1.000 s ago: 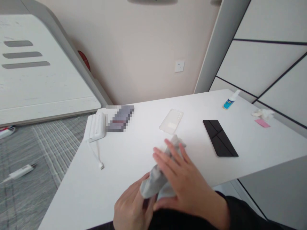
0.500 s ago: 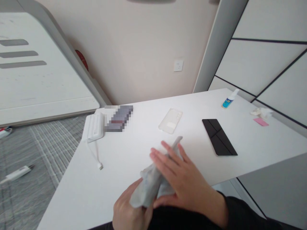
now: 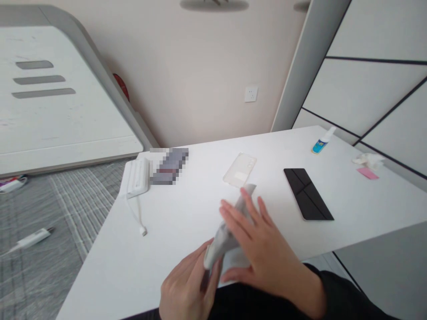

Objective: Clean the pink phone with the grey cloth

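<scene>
Holding a grey cloth (image 3: pixel 224 238) between them, both hands work low over the near edge of the white tabletop (image 3: pixel 187 213). The right hand (image 3: pixel 263 255) lies flat over the cloth, fingers spread and pointing away; the left hand (image 3: pixel 187 291) pinches the cloth's lower end from beneath. Just beyond the right hand's fingertips lies a clear phone case (image 3: pixel 239 169). Further right of that hand rests a black phone (image 3: pixel 308 193), and far beyond it a small blue spray bottle (image 3: pixel 322 141). Well off to the left of the left hand sits a white power bank (image 3: pixel 137 178) with a trailing cable (image 3: pixel 136 218).
</scene>
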The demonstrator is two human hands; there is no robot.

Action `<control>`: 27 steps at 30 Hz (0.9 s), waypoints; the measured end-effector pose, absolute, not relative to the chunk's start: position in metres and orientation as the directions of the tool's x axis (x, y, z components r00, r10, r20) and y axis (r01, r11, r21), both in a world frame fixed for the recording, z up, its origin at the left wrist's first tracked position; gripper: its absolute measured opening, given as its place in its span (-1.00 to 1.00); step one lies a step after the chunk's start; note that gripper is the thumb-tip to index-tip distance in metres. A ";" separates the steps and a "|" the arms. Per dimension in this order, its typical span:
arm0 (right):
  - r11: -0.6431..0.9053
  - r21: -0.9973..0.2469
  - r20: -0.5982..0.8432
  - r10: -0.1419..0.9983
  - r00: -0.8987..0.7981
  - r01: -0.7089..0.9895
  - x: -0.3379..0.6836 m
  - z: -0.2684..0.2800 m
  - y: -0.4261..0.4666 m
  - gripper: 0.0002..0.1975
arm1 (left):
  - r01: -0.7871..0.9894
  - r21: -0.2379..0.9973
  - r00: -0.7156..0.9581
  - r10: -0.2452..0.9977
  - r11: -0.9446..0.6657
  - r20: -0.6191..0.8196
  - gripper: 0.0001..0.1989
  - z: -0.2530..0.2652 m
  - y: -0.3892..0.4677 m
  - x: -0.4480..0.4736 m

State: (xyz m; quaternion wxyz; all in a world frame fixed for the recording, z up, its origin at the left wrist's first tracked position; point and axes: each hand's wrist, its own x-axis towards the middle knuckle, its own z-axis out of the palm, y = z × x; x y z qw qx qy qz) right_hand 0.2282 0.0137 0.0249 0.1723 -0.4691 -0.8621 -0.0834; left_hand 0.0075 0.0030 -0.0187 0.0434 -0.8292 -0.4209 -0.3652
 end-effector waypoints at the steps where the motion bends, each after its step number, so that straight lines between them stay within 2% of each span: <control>1: 0.615 -0.010 0.361 0.738 -0.571 0.788 0.225 0.026 0.010 0.06 | 0.731 0.244 0.368 0.668 -0.638 0.647 -0.85 -0.021 0.003 0.006; 3: 0.686 -0.006 0.351 0.683 -0.641 0.727 0.223 0.026 0.007 0.02 | 0.740 0.255 0.338 0.671 -0.623 0.660 -0.77 -0.024 0.003 0.003; 4: 0.667 -0.015 0.360 0.699 -0.618 0.745 0.224 0.026 0.008 0.00 | 0.746 0.258 0.326 0.676 -0.613 0.661 -0.77 -0.025 0.002 0.003; 8: 0.430 -0.096 0.417 0.836 -0.356 0.898 0.230 0.022 0.015 0.00 | 0.748 0.227 0.372 0.677 -0.624 0.635 -0.84 -0.019 0.003 0.007; 10: 0.502 -0.101 0.400 0.811 -0.427 0.859 0.226 0.023 0.013 0.02 | 0.738 0.213 0.385 0.658 -0.641 0.647 -0.85 -0.016 0.004 0.009; 13: 0.693 -0.089 0.361 0.692 -0.625 0.716 0.220 0.027 0.009 -0.03 | 0.738 0.211 0.353 0.634 -0.641 0.688 -0.72 -0.014 0.004 0.008; 15: 0.642 -0.109 0.387 0.731 -0.562 0.759 0.222 0.027 0.011 -0.08 | 0.753 0.211 0.356 0.654 -0.624 0.667 -0.74 -0.013 0.003 0.008; 18: 0.460 -0.150 0.422 0.830 -0.363 0.875 0.226 0.025 0.017 -0.06 | 0.758 0.215 0.380 0.684 -0.616 0.622 -0.84 -0.013 0.001 0.010; 20: 0.524 -0.134 0.408 0.803 -0.435 0.841 0.224 0.025 0.015 0.00 | 0.739 0.223 0.391 0.675 -0.635 0.625 -0.84 -0.013 0.001 0.010; 23: 0.700 -0.082 0.372 0.681 -0.630 0.709 0.220 0.026 0.010 0.00 | 0.724 0.217 0.392 0.649 -0.655 0.652 -0.79 -0.013 0.002 0.010; 25: 0.662 -0.072 0.378 0.710 -0.594 0.746 0.222 0.025 0.012 -0.03 | 0.739 0.207 0.382 0.652 -0.641 0.655 -0.79 -0.013 0.003 0.010; 27: 0.530 -0.084 0.398 0.794 -0.460 0.843 0.226 0.023 0.016 -0.01 | 0.751 0.205 0.384 0.668 -0.628 0.638 -0.88 -0.013 0.003 0.011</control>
